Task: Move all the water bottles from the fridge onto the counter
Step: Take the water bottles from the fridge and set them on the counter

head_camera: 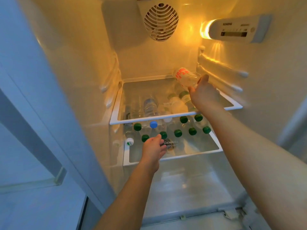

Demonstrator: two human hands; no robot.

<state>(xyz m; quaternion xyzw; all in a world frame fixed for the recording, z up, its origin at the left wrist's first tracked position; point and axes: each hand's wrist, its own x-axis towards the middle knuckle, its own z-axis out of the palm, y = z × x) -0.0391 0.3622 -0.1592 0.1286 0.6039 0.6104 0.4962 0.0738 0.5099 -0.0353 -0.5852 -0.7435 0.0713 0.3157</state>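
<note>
My right hand (203, 93) grips a clear water bottle with a red-and-white label (185, 77) by its neck, tilted above the back right of the upper glass shelf (166, 117). Several water bottles stand on the lower glass shelf (196, 154), most with green caps (178, 133), one with a blue cap (153, 124). My left hand (153, 149) reaches in over the lower shelf's front with fingers extended, its fingertips close to a green cap (163, 134); whether they touch cannot be told. It holds nothing.
The fridge interior is lit by a lamp and control panel (232, 29) at the upper right, with a fan grille (161, 22) at the top back. The open fridge door (33, 113) stands at the left. Below the shelves lies a bare fridge floor (191, 188).
</note>
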